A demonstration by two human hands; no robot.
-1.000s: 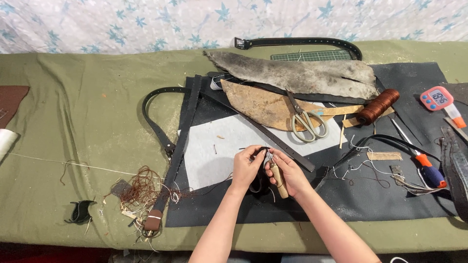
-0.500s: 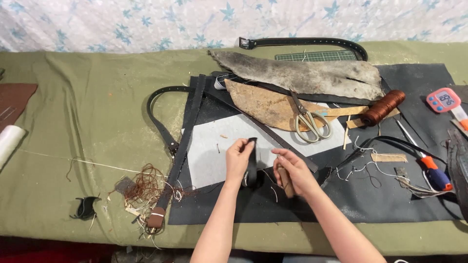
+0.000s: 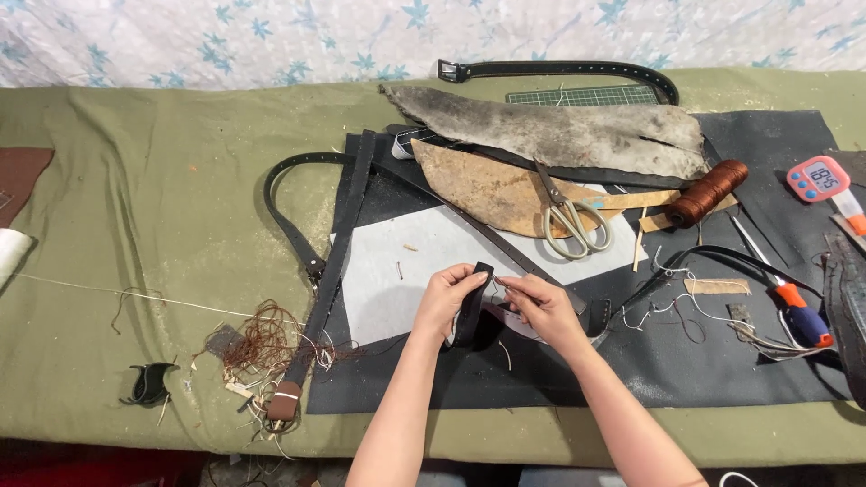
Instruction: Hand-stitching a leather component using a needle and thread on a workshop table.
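Note:
My left hand (image 3: 448, 298) pinches the upper end of a short black leather strap (image 3: 471, 311) that stands folded over the dark mat (image 3: 704, 370). My right hand (image 3: 539, 308) is just to its right, fingertips closed at the strap's top edge on something thin; I cannot make out what it is. Both hands sit at the lower edge of a white paper sheet (image 3: 406, 261). A long black belt strip (image 3: 487, 230) runs diagonally under them.
Scissors (image 3: 568, 216) lie on a tan leather piece (image 3: 487, 189), with a grey hide (image 3: 559, 131) behind. A brown thread spool (image 3: 708, 192), an orange-handled tool (image 3: 794, 311), a pink timer (image 3: 816, 178), a tangle of brown thread (image 3: 262, 338) and a looped black belt (image 3: 289, 207) lie around.
The wooden-handled tool that my right hand held a second ago is gone from it. My left hand has lifted the strap upright and both hands now meet at its top.

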